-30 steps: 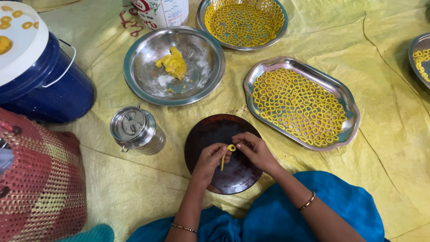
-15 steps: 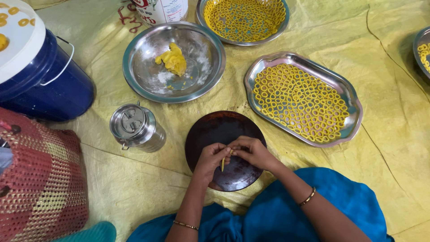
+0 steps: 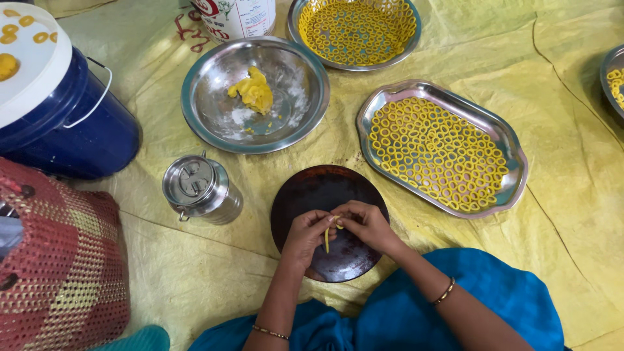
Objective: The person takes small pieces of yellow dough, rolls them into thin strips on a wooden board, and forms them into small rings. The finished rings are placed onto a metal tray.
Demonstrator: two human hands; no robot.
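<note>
Left hand (image 3: 307, 232): over the round dark wooden board (image 3: 312, 188), fingers pinched on thin yellow dough strip (image 3: 326, 239).
Right hand (image 3: 366, 223): over the board, fingertips pinching the strip's top.

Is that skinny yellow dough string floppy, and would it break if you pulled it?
Probably floppy: the dough strand hangs straight down from the fingertips of the left hand and right hand. It looks thin and soft, so a tug would likely snap it. It seems very light.
</note>
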